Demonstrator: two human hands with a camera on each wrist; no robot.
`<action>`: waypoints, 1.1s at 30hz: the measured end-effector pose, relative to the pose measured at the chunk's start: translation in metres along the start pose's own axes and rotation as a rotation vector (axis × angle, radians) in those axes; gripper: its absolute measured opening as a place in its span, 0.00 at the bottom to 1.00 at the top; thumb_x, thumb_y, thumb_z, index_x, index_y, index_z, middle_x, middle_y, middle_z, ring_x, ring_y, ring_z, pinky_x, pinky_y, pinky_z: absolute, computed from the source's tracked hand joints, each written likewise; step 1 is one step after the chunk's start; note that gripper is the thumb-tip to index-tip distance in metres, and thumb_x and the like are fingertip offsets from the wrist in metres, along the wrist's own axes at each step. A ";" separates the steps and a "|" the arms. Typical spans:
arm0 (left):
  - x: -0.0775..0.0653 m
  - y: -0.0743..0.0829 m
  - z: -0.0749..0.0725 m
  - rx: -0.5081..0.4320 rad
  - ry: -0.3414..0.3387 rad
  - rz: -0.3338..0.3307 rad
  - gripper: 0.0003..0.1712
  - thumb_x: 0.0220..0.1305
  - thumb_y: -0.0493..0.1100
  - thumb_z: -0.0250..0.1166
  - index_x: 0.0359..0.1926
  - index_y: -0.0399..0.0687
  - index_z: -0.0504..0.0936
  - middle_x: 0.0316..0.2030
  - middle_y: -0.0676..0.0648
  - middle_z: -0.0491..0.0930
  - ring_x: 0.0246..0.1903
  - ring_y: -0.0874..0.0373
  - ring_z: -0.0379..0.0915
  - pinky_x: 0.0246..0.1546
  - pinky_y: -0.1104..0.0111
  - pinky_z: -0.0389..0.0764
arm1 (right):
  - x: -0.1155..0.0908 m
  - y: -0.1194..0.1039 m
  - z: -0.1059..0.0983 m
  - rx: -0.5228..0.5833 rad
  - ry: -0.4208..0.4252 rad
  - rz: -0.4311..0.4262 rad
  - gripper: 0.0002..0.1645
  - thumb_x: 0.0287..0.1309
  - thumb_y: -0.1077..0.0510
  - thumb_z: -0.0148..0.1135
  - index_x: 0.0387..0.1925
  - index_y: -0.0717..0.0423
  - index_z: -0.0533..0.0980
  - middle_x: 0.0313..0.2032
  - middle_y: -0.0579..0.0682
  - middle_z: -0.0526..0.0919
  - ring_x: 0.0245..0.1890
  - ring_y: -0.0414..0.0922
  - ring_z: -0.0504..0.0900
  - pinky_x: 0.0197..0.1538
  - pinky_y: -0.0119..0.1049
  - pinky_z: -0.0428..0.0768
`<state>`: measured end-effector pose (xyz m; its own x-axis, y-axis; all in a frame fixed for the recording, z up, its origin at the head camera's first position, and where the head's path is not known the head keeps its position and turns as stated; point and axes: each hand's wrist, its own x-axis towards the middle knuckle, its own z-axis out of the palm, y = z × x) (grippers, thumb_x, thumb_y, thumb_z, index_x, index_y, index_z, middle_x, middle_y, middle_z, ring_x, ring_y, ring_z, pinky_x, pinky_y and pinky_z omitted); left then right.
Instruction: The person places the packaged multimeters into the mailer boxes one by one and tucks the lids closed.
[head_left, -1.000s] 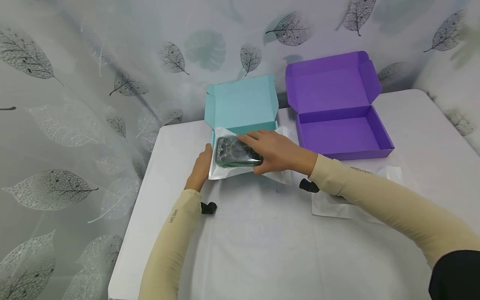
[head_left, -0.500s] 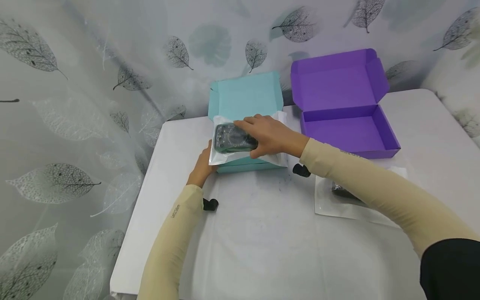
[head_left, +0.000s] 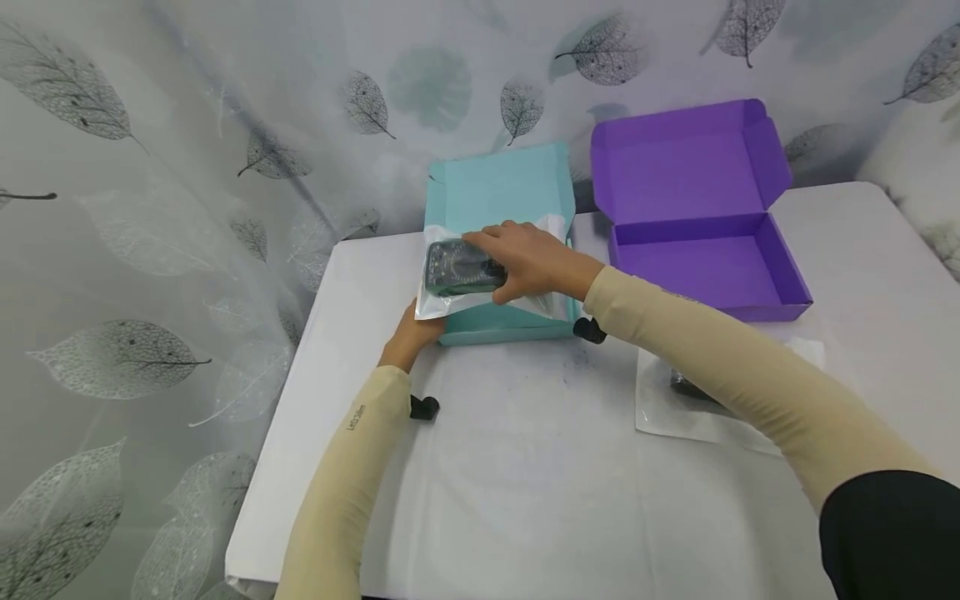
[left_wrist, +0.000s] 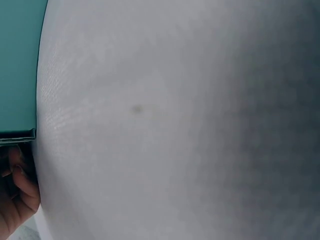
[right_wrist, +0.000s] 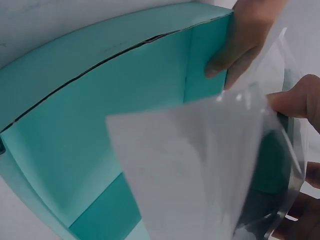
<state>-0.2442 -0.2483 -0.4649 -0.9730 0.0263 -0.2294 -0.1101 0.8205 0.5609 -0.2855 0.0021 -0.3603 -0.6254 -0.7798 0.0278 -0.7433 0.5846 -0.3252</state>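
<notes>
My right hand point(head_left: 528, 260) grips a dark green multimeter point(head_left: 459, 265) sealed in a clear-fronted white plastic bag point(head_left: 431, 307), held above the teal box point(head_left: 498, 332). In the right wrist view, fingers and thumb close round the bag's right part, while its white end point(right_wrist: 165, 165) hangs over the box interior. The box stands with its lid up. At its left side my left hand point(head_left: 411, 337) pinches the wall, thumb inside, as the right wrist view shows. From the left wrist, curled fingers point(left_wrist: 22, 187) appear beside the box's outer edge.
To the right stands a purple box point(head_left: 697, 258) with its lid raised. Another plastic bag point(head_left: 660, 408) with a dark object inside lies on the white table point(head_left: 525, 483), partly under the right forearm. A leaf-patterned curtain point(head_left: 420, 142) hangs behind and left.
My right hand has lifted the bagged multimeter up and slightly back, uncovering the teal box's front. My left hand stays at the box's left side. The head view has shifted slightly.
</notes>
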 end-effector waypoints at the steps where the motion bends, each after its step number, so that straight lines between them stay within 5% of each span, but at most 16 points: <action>1: -0.001 0.000 0.001 -0.002 -0.001 0.001 0.34 0.83 0.55 0.39 0.81 0.45 0.57 0.72 0.32 0.64 0.71 0.37 0.62 0.68 0.43 0.65 | 0.001 0.001 0.001 0.002 -0.003 -0.003 0.59 0.55 0.48 0.78 0.81 0.53 0.56 0.73 0.58 0.66 0.66 0.59 0.69 0.66 0.58 0.69; 17: -0.006 -0.006 0.009 -0.064 0.056 0.037 0.30 0.81 0.53 0.47 0.73 0.41 0.71 0.64 0.34 0.75 0.63 0.41 0.73 0.64 0.45 0.72 | 0.004 0.009 0.016 0.146 -0.037 0.024 0.59 0.56 0.52 0.78 0.81 0.54 0.55 0.76 0.58 0.63 0.70 0.60 0.66 0.66 0.58 0.70; 28: 0.001 -0.004 0.001 0.063 0.056 0.105 0.39 0.82 0.53 0.46 0.81 0.34 0.51 0.72 0.30 0.65 0.70 0.35 0.64 0.68 0.45 0.66 | 0.006 0.020 0.024 0.229 -0.039 0.058 0.61 0.55 0.55 0.78 0.82 0.55 0.53 0.75 0.60 0.63 0.72 0.59 0.63 0.68 0.56 0.68; 33: 0.006 -0.004 0.002 0.082 0.081 0.128 0.36 0.80 0.54 0.47 0.76 0.34 0.56 0.62 0.29 0.76 0.60 0.34 0.75 0.60 0.44 0.75 | 0.006 0.028 0.033 0.262 -0.040 0.063 0.61 0.54 0.56 0.78 0.81 0.57 0.53 0.75 0.59 0.63 0.71 0.57 0.64 0.68 0.54 0.68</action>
<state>-0.2489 -0.2502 -0.4703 -0.9916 0.0898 -0.0936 0.0291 0.8575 0.5137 -0.3027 0.0064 -0.4001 -0.6546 -0.7551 -0.0353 -0.6135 0.5580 -0.5588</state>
